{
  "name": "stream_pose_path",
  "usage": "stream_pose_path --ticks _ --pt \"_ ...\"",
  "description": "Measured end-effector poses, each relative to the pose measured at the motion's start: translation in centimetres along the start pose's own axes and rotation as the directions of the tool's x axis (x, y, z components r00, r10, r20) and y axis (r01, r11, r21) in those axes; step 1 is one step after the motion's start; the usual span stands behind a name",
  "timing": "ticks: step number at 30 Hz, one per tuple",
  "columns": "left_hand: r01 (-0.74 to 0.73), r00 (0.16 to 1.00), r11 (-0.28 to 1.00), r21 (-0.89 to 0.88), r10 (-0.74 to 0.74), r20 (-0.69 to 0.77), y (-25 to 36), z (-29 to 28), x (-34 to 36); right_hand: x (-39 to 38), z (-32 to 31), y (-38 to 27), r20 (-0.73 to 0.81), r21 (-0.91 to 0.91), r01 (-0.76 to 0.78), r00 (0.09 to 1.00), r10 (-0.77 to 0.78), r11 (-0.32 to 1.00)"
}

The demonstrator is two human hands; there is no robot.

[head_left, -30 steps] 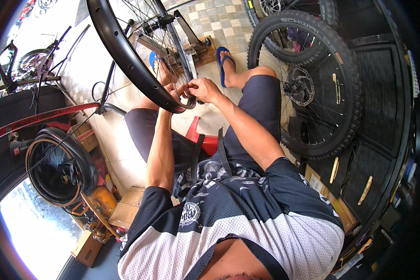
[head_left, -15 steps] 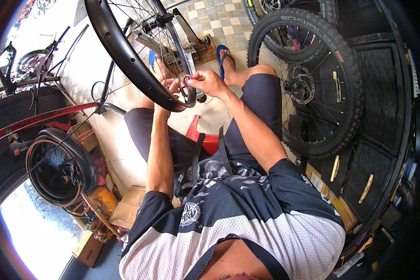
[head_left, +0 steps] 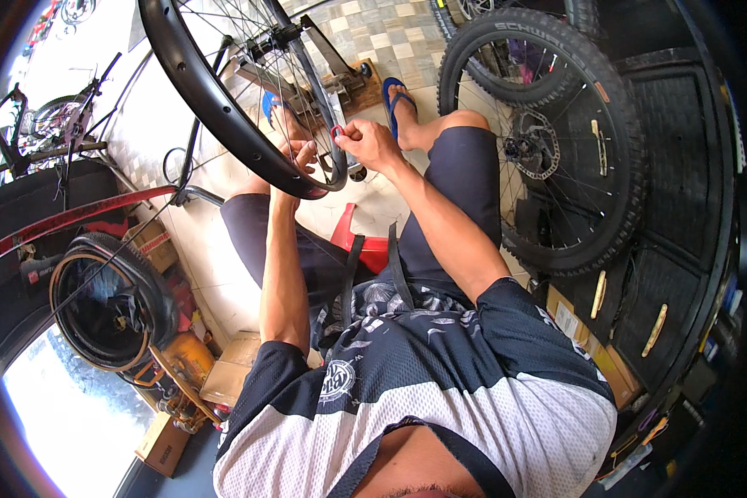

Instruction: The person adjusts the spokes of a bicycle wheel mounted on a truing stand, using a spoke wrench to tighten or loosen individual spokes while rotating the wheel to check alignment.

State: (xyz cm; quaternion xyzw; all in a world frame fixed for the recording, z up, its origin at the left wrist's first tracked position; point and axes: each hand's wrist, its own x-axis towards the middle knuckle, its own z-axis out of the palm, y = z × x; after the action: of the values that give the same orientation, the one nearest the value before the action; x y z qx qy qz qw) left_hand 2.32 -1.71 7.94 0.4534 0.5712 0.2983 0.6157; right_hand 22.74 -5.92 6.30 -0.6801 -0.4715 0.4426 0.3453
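A black bicycle rim (head_left: 216,116) with spokes stands upright in a metal truing stand (head_left: 328,51) between my knees. My right hand (head_left: 368,144), at the rim's near right side, pinches a small red spoke wrench (head_left: 337,133) against the spoke ends. My left hand (head_left: 297,156) reaches in from the other side, among the spokes near the bottom of the rim. Its thumb and fingers are curled together; the rim and spokes partly hide what they grip. The hub (head_left: 284,36) sits higher up in the stand.
On the right, a wheel with a knobby tyre (head_left: 622,158) and disc rotor leans against a black drawer cabinet (head_left: 664,199). To the left are a red bar (head_left: 83,212), stacked tyres (head_left: 153,278) and cardboard boxes (head_left: 228,373). A red stool (head_left: 372,253) is beneath me.
The spoke wrench has turned a little in my right hand and shifted up slightly. My left hand has moved slightly left among the spokes.
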Motion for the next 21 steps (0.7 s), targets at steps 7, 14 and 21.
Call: stream_pose_path --ticks 7,14,21 --pt "0.006 1.0 0.997 -0.078 -0.006 0.006 -0.2 -0.1 -0.2 0.1 0.9 1.4 0.062 -0.009 0.025 0.998 -0.025 1.0" --pt "-0.058 0.998 0.997 0.058 0.06 -0.031 -2.4 1.1 -0.3 0.0 2.4 2.0 0.177 0.078 0.053 0.982 -0.066 0.996" --pt "-0.044 0.998 0.998 0.033 0.043 0.038 -2.7 0.9 -0.4 -1.3 1.6 0.3 0.204 0.085 0.135 0.968 -0.149 0.987"
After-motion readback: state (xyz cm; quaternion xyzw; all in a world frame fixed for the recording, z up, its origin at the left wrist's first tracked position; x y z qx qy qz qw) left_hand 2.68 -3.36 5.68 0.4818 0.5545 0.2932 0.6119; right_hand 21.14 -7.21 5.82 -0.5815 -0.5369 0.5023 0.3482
